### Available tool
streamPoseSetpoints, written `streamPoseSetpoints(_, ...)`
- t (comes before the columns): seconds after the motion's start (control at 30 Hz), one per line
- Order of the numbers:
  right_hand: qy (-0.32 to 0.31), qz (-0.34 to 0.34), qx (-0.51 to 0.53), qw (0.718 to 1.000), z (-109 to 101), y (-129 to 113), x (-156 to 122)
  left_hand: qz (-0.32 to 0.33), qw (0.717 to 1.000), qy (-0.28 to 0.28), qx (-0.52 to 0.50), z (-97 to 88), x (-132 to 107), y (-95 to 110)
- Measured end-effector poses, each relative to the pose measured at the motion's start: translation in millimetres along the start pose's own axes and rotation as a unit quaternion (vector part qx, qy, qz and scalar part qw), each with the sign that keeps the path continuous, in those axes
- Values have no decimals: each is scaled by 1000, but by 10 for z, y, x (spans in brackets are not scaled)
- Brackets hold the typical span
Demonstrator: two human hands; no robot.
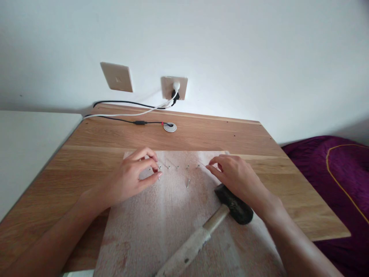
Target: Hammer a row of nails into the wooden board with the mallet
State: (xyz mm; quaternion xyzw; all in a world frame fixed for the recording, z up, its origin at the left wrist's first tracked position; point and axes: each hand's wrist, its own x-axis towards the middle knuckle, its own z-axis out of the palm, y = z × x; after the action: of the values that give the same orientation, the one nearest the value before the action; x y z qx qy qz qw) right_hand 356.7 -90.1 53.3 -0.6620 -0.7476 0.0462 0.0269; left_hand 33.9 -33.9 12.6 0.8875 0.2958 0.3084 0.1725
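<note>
A pale, worn board [150, 231] lies on the wooden table. Near its far edge stands a row of several small nails [178, 167], spaced apart. My left hand [138, 171] is at the row's left end, thumb and fingers apart around a nail there. Another nail [188, 183] is on the board just below the row. At the right end, my right hand [230, 169] has its thumb and forefinger close together; whatever they pinch, if anything, is too small to make out. A hammer [235, 204] with a black head and worn pale handle rests on the board below my right hand.
Behind the board, black and white cables [127, 114] run across the wooden table [201, 132] to a wall socket [166, 86]. A round cable grommet [170, 127] is set into the tabletop. A white surface [31, 150] adjoins on the left; purple fabric [346, 181] lies at right.
</note>
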Motion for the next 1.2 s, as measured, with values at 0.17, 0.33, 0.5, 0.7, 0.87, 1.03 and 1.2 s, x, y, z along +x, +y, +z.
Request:
streamPoseSetpoints(0.17,-18,15,-17,1000,-20,-56,25,23,999,-32,-3,109,-21,33)
streamPoseSetpoints(0.33,-35,24,-30,999,-32,-95,39,19,999,-12,34,119,-27,5)
streamPoseSetpoints(0.5,-47,17,-34,998,-48,-124,41,18,998,-3,68,130,-39,-46)
streamPoseSetpoints(0.7,-49,-5,-25,998,-40,-114,30,40,997,8,67,144,-27,-60)
streamPoseSetpoints(0.87,-43,-27,-22,998,-21,-78,18,51,996,20,76,153,-10,-61)
streamPoseSetpoints(1.03,-36,-43,-25,998,-12,-66,-3,48,994,20,97,165,-13,-67)
streamPoseSetpoints(1.2,-36,-49,-35,998,-29,-80,-10,19,993,32,113,179,-19,-56)
